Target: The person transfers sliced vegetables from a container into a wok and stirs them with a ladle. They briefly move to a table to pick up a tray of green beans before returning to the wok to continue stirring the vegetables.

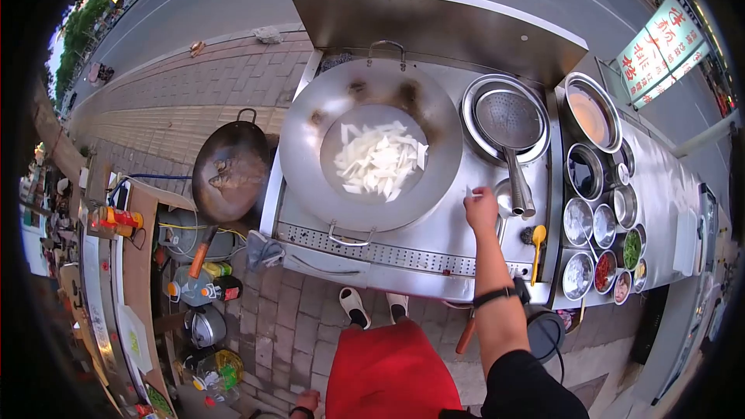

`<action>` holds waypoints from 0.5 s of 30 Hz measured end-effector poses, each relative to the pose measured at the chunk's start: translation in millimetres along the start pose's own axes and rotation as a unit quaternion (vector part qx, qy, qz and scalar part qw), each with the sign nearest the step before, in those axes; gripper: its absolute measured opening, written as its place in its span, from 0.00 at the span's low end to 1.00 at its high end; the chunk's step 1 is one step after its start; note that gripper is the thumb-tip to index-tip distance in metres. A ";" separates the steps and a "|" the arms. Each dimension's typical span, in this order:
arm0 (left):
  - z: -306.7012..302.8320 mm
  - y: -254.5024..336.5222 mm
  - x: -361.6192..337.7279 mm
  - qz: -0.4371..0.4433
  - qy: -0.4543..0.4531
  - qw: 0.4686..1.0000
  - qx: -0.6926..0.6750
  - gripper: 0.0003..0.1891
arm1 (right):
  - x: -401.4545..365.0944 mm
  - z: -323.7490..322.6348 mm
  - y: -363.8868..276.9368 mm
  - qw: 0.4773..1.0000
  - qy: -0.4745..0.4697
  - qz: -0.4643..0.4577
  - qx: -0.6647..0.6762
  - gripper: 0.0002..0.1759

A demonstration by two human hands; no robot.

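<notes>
A large steel wok [306, 151] sits on the stove with white cut strips [382, 161] in cloudy liquid. To the right of the wok, my right hand [482, 208] is over the steel stove top, its fingers pressed together at a small pale thing too small to name. A ladle [504, 195] lies just right of that hand. Beyond it, a perforated strainer [508, 119] rests over a round pan, its handle pointing toward me. My left hand [308, 399] hangs low beside the red apron [392, 376], far from the stove; its fingers are partly hidden.
At the right stand metal bowls with red [604, 271] and green [632, 248] ingredients and a basin [592, 112]. A yellow spoon [537, 244] lies near the stove's right edge. On the left are a dark wok [231, 174], a grey cloth [264, 250] and bottles [221, 289].
</notes>
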State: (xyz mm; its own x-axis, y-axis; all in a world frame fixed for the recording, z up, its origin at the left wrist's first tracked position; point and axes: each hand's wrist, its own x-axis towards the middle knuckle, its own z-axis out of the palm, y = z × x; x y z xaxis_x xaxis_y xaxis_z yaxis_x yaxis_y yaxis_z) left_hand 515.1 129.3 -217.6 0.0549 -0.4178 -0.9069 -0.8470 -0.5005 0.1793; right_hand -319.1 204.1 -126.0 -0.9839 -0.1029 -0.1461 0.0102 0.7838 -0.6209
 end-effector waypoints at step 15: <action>-98.1 409.9 32.4 0.461 0.190 0.847 -0.186 0.17 | -270.4 -65.4 64.1 0.972 0.033 0.137 -0.185 0.28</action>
State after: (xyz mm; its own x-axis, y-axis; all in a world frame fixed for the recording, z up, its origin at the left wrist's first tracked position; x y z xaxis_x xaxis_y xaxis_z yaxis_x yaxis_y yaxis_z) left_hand 221.5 -163.8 -136.1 -0.3135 -0.9391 -0.1410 -0.4012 -0.0036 0.9160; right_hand -64.1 322.3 -75.9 -0.9627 0.1710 -0.2098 0.2208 0.9444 -0.2434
